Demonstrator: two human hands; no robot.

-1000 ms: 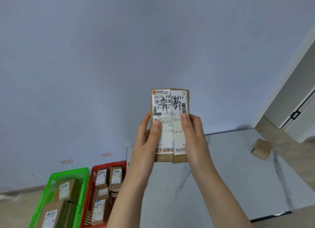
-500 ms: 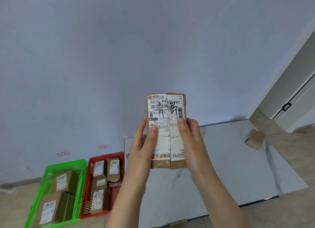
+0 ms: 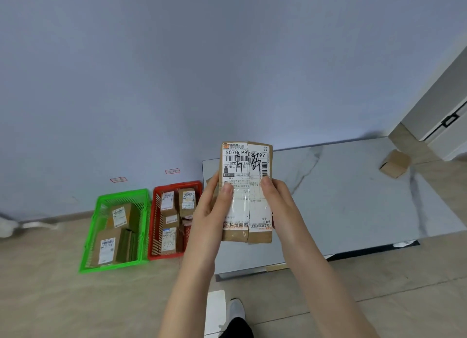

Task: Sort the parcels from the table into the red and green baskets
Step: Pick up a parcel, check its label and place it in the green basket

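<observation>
I hold a flat brown parcel (image 3: 246, 161) upright in front of me, its white shipping label with black handwriting facing me. My left hand (image 3: 212, 206) grips its left edge and my right hand (image 3: 280, 206) grips its right edge, thumbs on the label. Down on the floor to the left stand the green basket (image 3: 97, 226) and, to its right, the red basket (image 3: 154, 226), each holding several labelled brown parcels. One small brown parcel (image 3: 394, 163) lies at the far right end of the white marble table (image 3: 341, 198).
Two small red-framed tags (image 3: 172, 171) are stuck on the blue wall above the baskets. A white door (image 3: 444, 125) stands at the right. My shoe (image 3: 236, 310) shows on the tiled floor below the table's front edge.
The view has tilted downward, so the floor, both baskets and my shoe show more fully. The parcel stays held in both hands in the same grip.
</observation>
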